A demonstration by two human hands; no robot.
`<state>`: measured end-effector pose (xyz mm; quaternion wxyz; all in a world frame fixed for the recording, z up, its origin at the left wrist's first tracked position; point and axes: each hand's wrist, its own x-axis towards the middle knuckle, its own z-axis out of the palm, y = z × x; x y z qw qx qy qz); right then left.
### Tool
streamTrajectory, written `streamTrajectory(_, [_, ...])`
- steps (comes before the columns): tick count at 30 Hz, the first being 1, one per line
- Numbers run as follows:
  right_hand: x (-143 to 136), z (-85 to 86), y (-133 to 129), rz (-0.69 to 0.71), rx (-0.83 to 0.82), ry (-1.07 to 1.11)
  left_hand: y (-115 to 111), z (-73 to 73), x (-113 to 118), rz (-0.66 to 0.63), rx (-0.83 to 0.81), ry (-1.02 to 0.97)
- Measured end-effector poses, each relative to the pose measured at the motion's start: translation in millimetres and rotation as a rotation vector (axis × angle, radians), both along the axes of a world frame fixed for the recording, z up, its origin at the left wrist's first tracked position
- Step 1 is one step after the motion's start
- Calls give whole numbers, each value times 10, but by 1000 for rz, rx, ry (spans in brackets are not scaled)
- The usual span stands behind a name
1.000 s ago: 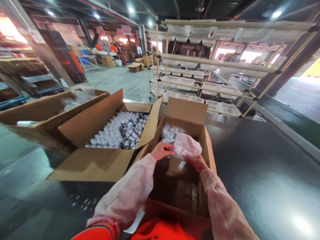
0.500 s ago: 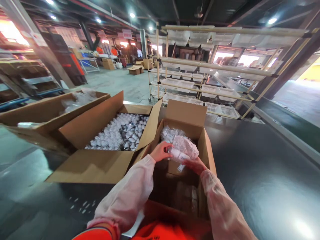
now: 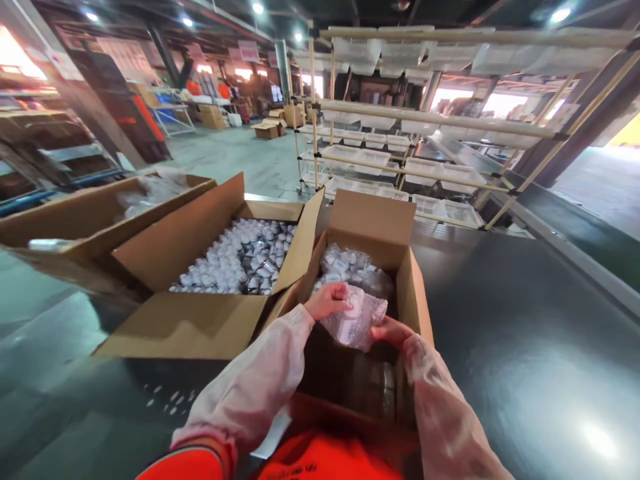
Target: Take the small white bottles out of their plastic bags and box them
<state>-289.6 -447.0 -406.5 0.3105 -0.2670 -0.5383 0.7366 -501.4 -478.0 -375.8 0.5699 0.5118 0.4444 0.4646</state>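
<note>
A pink-tinted bubble-wrap bag [image 3: 357,321] with something white inside is held over the nearer cardboard box [image 3: 416,300]. My left hand [image 3: 327,301] pinches its upper left edge. On its right side, the fingers of my right hand [image 3: 393,331] are closed on the plastic. Wrapped white items [image 3: 345,261] lie in the far part of this box, below and beyond my hands. To the left, an open carton [image 3: 200,327] holds many small white-capped bottles [image 3: 223,257].
Another long carton [image 3: 107,230] with clear plastic wrap [image 3: 155,190] stands at the far left. Behind the boxes is a rack [image 3: 445,120] with translucent bins. A dark tabletop [image 3: 490,333] extends right. People in orange stand far back.
The bubble-wrap bag has turned and come slightly lower and nearer, now covering the white item. Both hands have shifted their hold, and more wrapped items show behind it.
</note>
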Motion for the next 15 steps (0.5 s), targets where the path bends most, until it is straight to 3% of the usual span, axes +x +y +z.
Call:
streamTrajectory(4, [146, -51, 223, -288, 89, -59, 32, -120, 1, -64, 18, 185])
streamTrajectory(10, [-170, -271, 144, -116, 171, -278, 33, -344, 69, -154, 29, 436])
streamTrajectory(15, [-264, -429, 70, -256, 242, -392, 38, -552, 148, -69, -4, 508])
